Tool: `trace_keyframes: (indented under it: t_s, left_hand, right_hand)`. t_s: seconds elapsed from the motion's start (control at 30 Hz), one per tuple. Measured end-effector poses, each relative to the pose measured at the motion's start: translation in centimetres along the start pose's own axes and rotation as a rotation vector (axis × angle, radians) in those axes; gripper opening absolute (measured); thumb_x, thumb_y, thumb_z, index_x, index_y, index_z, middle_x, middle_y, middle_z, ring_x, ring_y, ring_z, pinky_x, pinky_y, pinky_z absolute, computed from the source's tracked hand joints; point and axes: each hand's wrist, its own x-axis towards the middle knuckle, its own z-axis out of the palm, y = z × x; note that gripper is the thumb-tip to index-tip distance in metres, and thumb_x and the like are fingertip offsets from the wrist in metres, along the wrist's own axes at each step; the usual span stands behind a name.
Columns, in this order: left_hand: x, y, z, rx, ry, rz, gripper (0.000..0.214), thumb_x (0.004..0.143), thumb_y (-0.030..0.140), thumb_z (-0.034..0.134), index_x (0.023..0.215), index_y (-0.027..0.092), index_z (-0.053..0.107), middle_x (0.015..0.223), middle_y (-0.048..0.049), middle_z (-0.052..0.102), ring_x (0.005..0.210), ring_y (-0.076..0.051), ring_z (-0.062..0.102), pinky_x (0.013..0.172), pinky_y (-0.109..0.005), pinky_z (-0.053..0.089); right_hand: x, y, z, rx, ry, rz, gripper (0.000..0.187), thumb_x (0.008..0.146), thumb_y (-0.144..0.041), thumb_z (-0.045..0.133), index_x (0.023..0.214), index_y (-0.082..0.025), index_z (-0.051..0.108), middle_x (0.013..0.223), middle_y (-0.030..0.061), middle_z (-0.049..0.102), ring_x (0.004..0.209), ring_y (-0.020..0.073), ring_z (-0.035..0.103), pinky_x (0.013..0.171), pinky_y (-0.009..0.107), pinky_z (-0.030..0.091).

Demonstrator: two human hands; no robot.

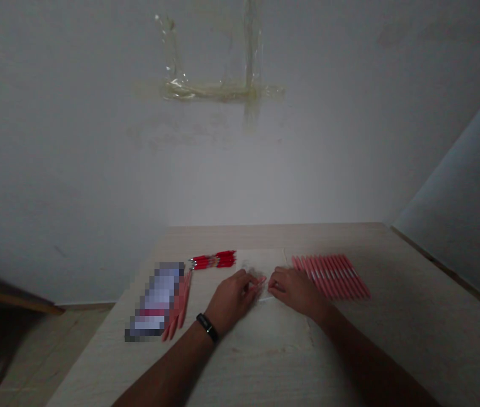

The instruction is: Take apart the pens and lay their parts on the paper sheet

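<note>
L hand (231, 299), R hand (294, 291) curled, fingertips together on white paper sheet (263, 265); grip unclear. Pink pens (331, 277) lie at 2 o'clock, red pens (214, 260) at 11 o'clock.

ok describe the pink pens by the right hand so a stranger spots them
On the pale wooden table, find the person's right hand. Just to its right lies a slanted row of pink pens, side by side, paler than the bunched red pens further left at the table's far side.

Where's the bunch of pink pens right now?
In the head view, the pink pens lie on the table, right of the right hand and beside the white sheet.
</note>
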Motion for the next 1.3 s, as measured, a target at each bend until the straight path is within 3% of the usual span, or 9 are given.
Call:
trace_keyframes:
  t_s: [0.07,0.27,0.4,0.6,0.8,1.07,1.3]
  left_hand:
    - [0.0,0.0,0.0,-0.009,-0.020,0.005,0.021,0.095,0.033,0.052,0.103,0.022,0.068,0.089,-0.0053,0.064,0.077,-0.017,0.059,0.067,-0.026,0.042]
    - [-0.1,-0.2,0.1,0.015,-0.035,0.001,0.023,0.095,0.033,0.052,0.084,0.020,0.067,0.087,-0.0058,0.063,0.075,-0.017,0.059,0.067,-0.027,0.041]
    - [-0.1,-0.1,-0.1,0.024,-0.013,-0.036,0.017,0.092,0.031,0.055,0.085,0.020,0.065,0.085,-0.0052,0.064,0.074,-0.017,0.058,0.064,-0.026,0.039]
    - [0.0,0.0,-0.2,0.013,0.011,-0.050,0.019,0.093,0.033,0.055,0.084,0.020,0.065,0.085,-0.0051,0.064,0.075,-0.018,0.058,0.065,-0.026,0.039]
    - [0.0,-0.1,-0.1,0.005,0.018,-0.063,0.017,0.092,0.033,0.056,0.084,0.020,0.064,0.083,-0.0041,0.065,0.074,-0.018,0.058,0.064,-0.026,0.039]
    - [0.0,0.0,-0.2,0.005,0.019,-0.079,0.015,0.091,0.031,0.056,0.085,0.019,0.064,0.083,-0.0048,0.064,0.073,-0.017,0.057,0.062,-0.026,0.037]
    - [0.0,0.1,-0.2,0.000,0.013,-0.072,0.020,0.093,0.033,0.054,0.084,0.018,0.063,0.083,-0.0049,0.064,0.074,-0.017,0.057,0.064,-0.026,0.038]
  right_hand:
    - [-0.1,-0.2,0.0,0.002,0.014,-0.035,0.009,0.092,-0.028,0.062,0.090,-0.022,0.069,0.090,0.0020,0.068,0.085,0.0173,0.063,0.075,0.026,0.041]
    - [-0.2,-0.6,0.1,0.046,0.079,-0.109,0.014,0.096,-0.034,0.060,0.098,-0.024,0.069,0.093,0.0019,0.068,0.090,0.0182,0.063,0.080,0.028,0.043]
    - [-0.4,0.5,-0.4,0.041,0.123,-0.057,0.011,0.095,-0.029,0.060,0.092,-0.021,0.068,0.090,0.0021,0.067,0.086,0.0170,0.063,0.078,0.028,0.043]
    - [-0.5,2.1,-0.4,-0.026,0.049,0.020,0.017,0.093,-0.033,0.062,0.084,-0.020,0.070,0.086,0.0035,0.068,0.083,0.0182,0.064,0.073,0.028,0.042]
    - [-0.3,2.1,0.3,-0.012,-0.001,0.038,0.011,0.090,-0.028,0.064,0.085,-0.021,0.072,0.088,0.0031,0.069,0.084,0.0183,0.064,0.074,0.028,0.042]
    - [-0.6,1.1,-0.6,0.034,0.106,-0.049,0.011,0.094,-0.027,0.060,0.088,-0.020,0.066,0.088,0.0018,0.065,0.084,0.0165,0.062,0.076,0.027,0.043]
    - [-0.5,1.0,-0.1,0.046,0.106,-0.099,0.006,0.092,-0.024,0.062,0.091,-0.020,0.066,0.092,0.0021,0.065,0.087,0.0171,0.062,0.080,0.028,0.044]
